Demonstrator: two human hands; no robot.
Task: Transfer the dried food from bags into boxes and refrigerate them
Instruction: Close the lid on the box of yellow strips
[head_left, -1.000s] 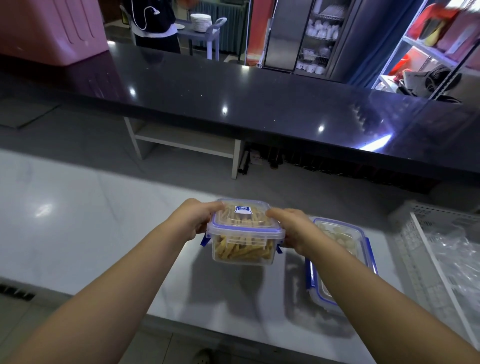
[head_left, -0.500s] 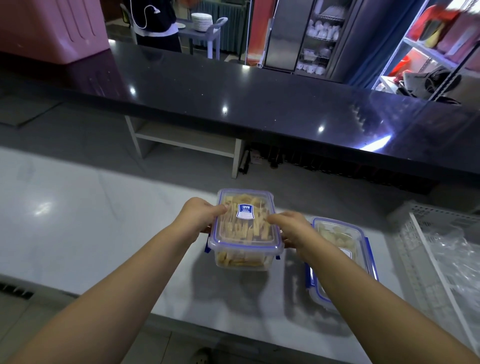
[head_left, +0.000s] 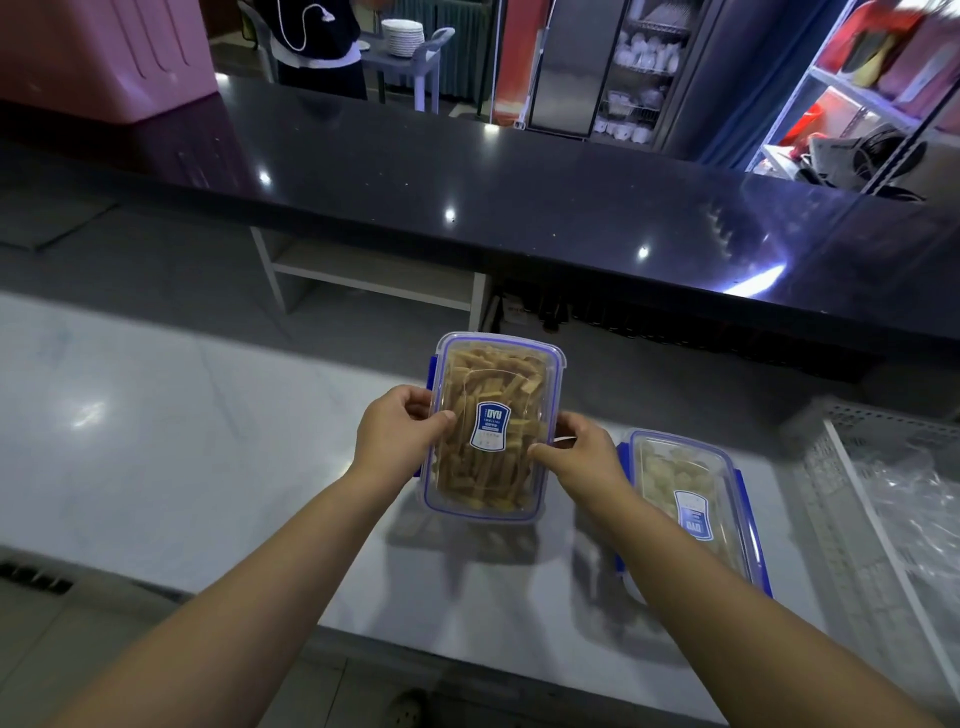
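A blue and white label (head_left: 490, 426) is sitting on the lid of the box (head_left: 493, 426) that both hands are holding, and the letters "DYU" are reading clearly across its top; the smaller lines under them are too fine to make out. A second box (head_left: 691, 504) is lying on the white desk (head_left: 156, 441) just to the right, and it is carrying the same kind of label (head_left: 693, 514), turned the other way round so its letters are appearing upside down.

The left hand (head_left: 397, 434) is closing on the left long side of the held box, thumb lying across the lid and fingers curling behind the edge. The right hand (head_left: 582, 449) is gripping the right long side lower down, thumb pressing onto the lid beside the label. The box is being held between them above the desk, tilted so its lid is facing the camera, with its shadow falling on the desk below.

The box is clear plastic with a blue-edged lid and blue clips on its sides, and it is filled with tan, stick-like strips of dried food (head_left: 493, 379). The second box is holding paler, lumpy pieces (head_left: 670, 467). A white slotted basket (head_left: 841, 499) with crumpled clear plastic bags (head_left: 914, 493) in it is standing at the far right of the desk.
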